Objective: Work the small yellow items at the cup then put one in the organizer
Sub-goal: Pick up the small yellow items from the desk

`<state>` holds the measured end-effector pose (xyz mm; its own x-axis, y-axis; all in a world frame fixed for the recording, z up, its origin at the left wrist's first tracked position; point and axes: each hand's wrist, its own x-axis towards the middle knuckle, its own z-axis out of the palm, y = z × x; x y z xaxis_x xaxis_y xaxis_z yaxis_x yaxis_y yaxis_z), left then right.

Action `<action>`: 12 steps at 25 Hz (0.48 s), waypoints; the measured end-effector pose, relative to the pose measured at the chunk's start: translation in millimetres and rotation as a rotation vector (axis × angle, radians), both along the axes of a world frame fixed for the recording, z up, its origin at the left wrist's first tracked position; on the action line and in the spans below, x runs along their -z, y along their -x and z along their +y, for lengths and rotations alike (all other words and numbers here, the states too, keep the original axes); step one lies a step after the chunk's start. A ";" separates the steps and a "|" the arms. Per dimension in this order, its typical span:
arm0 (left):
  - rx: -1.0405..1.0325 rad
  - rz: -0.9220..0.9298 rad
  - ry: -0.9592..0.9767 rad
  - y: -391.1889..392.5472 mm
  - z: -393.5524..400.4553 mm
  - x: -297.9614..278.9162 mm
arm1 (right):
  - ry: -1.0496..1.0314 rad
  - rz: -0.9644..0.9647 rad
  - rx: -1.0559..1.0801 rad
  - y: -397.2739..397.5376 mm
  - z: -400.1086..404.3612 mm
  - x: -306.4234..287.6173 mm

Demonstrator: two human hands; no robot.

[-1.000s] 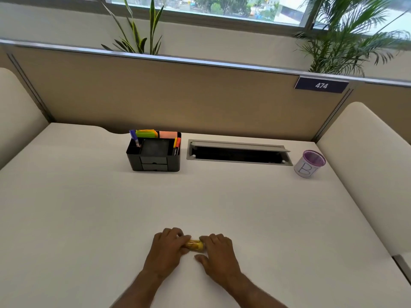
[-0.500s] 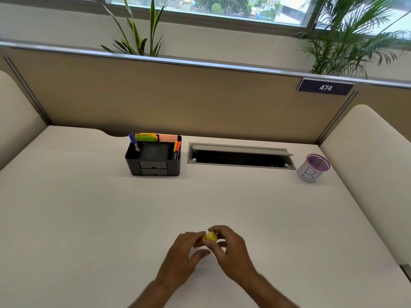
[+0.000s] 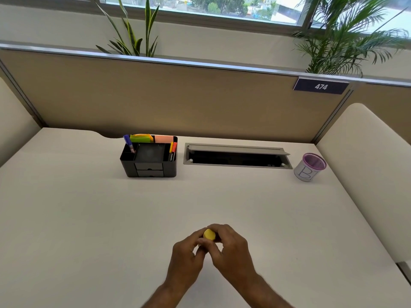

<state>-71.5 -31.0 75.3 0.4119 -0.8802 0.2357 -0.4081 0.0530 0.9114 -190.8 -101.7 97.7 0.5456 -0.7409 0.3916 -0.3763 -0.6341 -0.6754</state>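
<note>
At the far left of the table [image 3: 66, 218]: bare surface, nothing of mine on it.

Left of centre, at the back: one black organizer [image 3: 148, 160], upright, with two small drawer fronts low on its face. It holds a purple pen [image 3: 128, 142], green and orange note pads [image 3: 146, 138], and markers [image 3: 172, 150] in the right slot. Its square middle compartment looks free; I see no yellow item in it, so the drop-off is not yet done.

Front centre, near me: my left hand [image 3: 185, 257] and my right hand [image 3: 232, 247], pressed together, fingertips of both pinched round one small yellow item [image 3: 209, 234]. It is held just above the table, rounded end showing. Whether it is one piece or two joined I cannot tell.

Behind centre: a grey cable hatch [image 3: 236, 155] set in the table, flap raised.

Far right, at the back: one purple-rimmed cup [image 3: 310, 166], marked with a letter B, well apart from my hands. Its contents are not visible.

Status, as I judge it: handling under way; the carry to the organizer remains.
</note>
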 end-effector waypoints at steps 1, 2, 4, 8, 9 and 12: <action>-0.006 -0.004 -0.003 0.2 0.4 -0.2 | 0.009 0.005 -0.003 -0.3 0.0 0.3; -0.012 -0.008 -0.007 0.5 0.8 0.2 | 0.020 0.010 -0.006 -0.7 -0.1 0.6; -0.017 -0.017 -0.009 1.1 1.5 1.0 | 0.039 0.013 -0.013 -0.9 -0.2 0.4; -0.006 -0.028 -0.005 0.3 1.7 6.2 | 0.030 0.016 -0.014 0.7 -1.0 -0.1; 0.003 -0.026 -0.001 -0.2 1.4 7.9 | 0.003 0.009 -0.008 1.0 -1.1 -0.7; 0.009 -0.013 0.007 -2.4 0.3 9.2 | -0.085 -0.034 0.019 0.1 -0.4 -5.0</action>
<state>-69.1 -30.7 66.2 0.4008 -0.8822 0.2471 -0.4198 0.0629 0.9054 -190.9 -102.0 102.7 0.5188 -0.7820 0.3454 -0.3632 -0.5674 -0.7390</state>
